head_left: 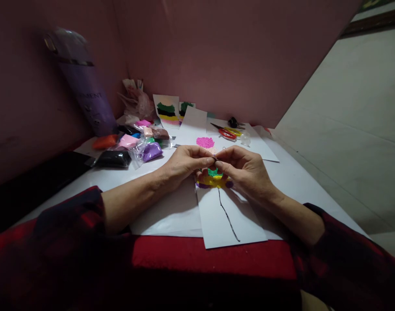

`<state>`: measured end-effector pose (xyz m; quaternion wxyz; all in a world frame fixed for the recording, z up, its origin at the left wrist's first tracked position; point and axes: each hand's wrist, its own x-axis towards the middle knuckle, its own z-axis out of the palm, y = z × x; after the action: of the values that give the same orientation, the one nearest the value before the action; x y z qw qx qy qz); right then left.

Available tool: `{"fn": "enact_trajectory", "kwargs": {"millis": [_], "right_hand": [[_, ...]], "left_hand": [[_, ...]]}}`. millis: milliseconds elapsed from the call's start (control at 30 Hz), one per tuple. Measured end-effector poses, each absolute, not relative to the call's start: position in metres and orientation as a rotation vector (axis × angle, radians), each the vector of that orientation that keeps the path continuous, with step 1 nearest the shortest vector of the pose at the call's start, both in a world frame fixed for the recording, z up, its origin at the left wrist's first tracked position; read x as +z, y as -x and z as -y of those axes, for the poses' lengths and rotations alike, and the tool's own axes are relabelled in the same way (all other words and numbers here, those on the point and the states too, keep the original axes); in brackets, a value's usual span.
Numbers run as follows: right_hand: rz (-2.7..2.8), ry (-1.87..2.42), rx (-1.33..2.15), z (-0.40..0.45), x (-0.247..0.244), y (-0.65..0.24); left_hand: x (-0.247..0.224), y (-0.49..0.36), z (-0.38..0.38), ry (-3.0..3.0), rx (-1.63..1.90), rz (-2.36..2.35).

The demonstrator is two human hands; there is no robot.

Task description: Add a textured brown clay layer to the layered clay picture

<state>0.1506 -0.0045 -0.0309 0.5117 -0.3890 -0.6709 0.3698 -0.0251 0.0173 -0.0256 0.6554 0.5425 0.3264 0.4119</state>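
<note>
My left hand (184, 165) pinches a small dark piece (215, 158) at its fingertips, dial centre; my right hand (249, 167) pinches it too, coming in from 3 o'clock. Piece too small to identify. White card (213, 220) beneath, reaching out toward 6 o'clock: black line (228, 219), yellow patch (213, 182). Red-handled scissors (227, 134) at 1 o'clock; purple packet (152, 152) near 9 o'clock.

By the table's (294, 190) near edge, two hands (186, 160) (246, 166), one dark piece (215, 159), one line-marked card (213, 220); far left corner, one bottle (87, 93), at least eight packets (152, 152); far edge, two striped cards (166, 111), at least one pair of scissors (227, 134).
</note>
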Motion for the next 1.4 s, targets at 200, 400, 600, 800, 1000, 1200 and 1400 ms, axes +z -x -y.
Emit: {"fn": "enact_trajectory", "kwargs": {"millis": [200,400,600,800,1000,1200,1400], "right_hand": [[1.534,1.036,0.799,0.0024,-0.0289,-0.1512],[1.425,0.998,0.917,-0.0037,-0.0299,-0.1524],[1.502,0.925,1.001,-0.0037,-0.0323,-0.1537],[1.514,0.873,1.057,-0.0002,-0.0320,-0.1528],[1.544,0.840,1.017,0.0010,-0.0332,-0.1499],[1.515,0.899,0.980,0.0027,-0.0302,-0.1494],[1.562,0.944,0.895,0.0028,-0.0291,-0.1506]], "left_hand": [[-0.0226,0.0226,-0.0164,-1.199,1.058,-0.816],[-0.0198,0.0259,-0.0164,-1.077,1.127,-0.833],[-0.0219,0.0273,-0.0151,-1.156,1.044,-0.792],[-0.0229,0.0255,-0.0157,-1.248,1.070,-0.781],[-0.0214,0.0225,-0.0147,-1.306,1.041,-0.811],[-0.0203,0.0214,-0.0139,-1.373,1.031,-0.855],[-0.0196,0.0234,-0.0139,-1.398,1.031,-0.877]]}}
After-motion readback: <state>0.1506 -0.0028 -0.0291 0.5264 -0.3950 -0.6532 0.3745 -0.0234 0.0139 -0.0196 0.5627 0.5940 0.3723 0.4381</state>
